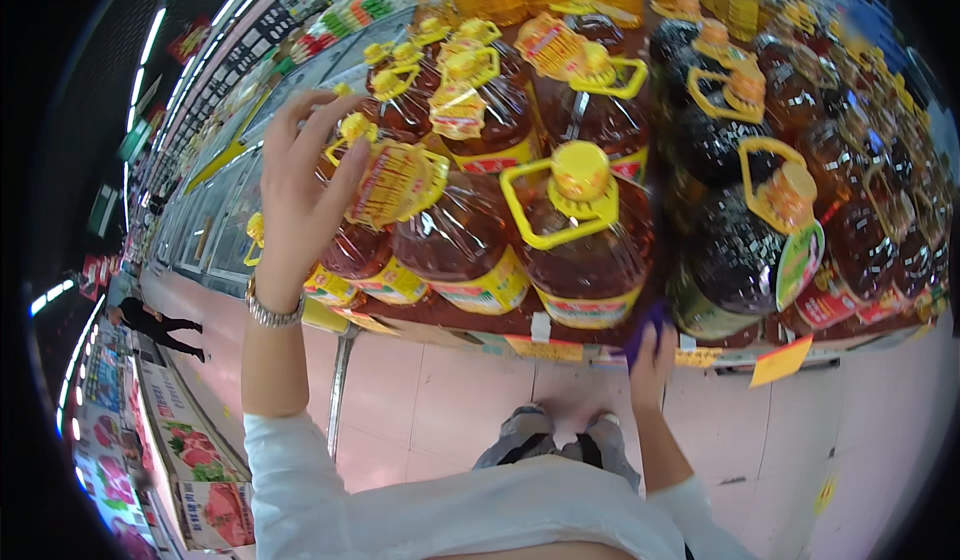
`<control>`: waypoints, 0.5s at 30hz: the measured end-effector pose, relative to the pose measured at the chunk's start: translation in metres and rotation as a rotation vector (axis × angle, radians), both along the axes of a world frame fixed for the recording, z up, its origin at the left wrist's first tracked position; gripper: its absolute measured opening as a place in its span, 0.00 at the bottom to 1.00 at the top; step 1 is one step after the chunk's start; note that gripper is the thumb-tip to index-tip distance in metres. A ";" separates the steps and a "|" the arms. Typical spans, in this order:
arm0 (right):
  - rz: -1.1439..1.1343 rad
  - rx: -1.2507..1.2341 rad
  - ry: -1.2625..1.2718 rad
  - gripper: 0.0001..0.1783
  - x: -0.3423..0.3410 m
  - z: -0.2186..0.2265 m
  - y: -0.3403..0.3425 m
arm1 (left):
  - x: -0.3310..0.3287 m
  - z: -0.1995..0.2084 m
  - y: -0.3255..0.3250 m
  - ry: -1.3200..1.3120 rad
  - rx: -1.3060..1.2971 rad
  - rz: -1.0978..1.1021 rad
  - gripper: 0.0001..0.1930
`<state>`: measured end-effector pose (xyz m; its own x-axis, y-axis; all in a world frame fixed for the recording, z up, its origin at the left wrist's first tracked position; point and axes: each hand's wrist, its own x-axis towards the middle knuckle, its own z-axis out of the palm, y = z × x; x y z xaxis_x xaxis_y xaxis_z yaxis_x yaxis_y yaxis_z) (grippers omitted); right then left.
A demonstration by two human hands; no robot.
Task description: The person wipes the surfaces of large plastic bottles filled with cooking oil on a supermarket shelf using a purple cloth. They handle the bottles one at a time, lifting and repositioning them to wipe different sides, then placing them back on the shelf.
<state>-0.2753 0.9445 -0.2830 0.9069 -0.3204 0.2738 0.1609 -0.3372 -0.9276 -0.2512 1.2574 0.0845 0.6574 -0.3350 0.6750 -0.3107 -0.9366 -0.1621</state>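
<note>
**LIVE: Spread wide on the L, bunched tight on the R!**

Starting big: red-brown display stand, packed w/ amber bottles in rows, labels fwd, prob. for shoppers' eyes. Over R, next to those, dark bottles, likely grouped by type. Now to the left hand, arched over the front-L bottles w/ fingers wide, thumb well apart; can't tell re contact. Down to the right hand, fingers narrow, holding a purple cloth at the stand's front edge, prob. gripped there to stay handy. Smaller: yellow tag beside the thumb, presumably hung up high for visibility. Tiniest: yellow cap, btwn L thumb & fingers.
</note>
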 end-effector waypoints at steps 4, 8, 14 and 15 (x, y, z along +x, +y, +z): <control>0.272 0.009 -0.577 0.19 -0.027 0.097 0.053 | 0.012 -0.012 0.056 0.502 -0.564 -0.103 0.21; 0.236 -0.340 -0.832 0.23 0.029 0.212 0.169 | 0.054 -0.004 0.067 1.072 -0.503 -0.112 0.19; 0.020 -0.470 -0.657 0.25 0.013 0.122 0.212 | 0.089 -0.031 0.095 1.119 -0.354 -0.360 0.21; 0.029 -0.484 -0.639 0.24 0.002 0.104 0.209 | 0.093 -0.038 0.100 1.069 -0.350 -0.469 0.22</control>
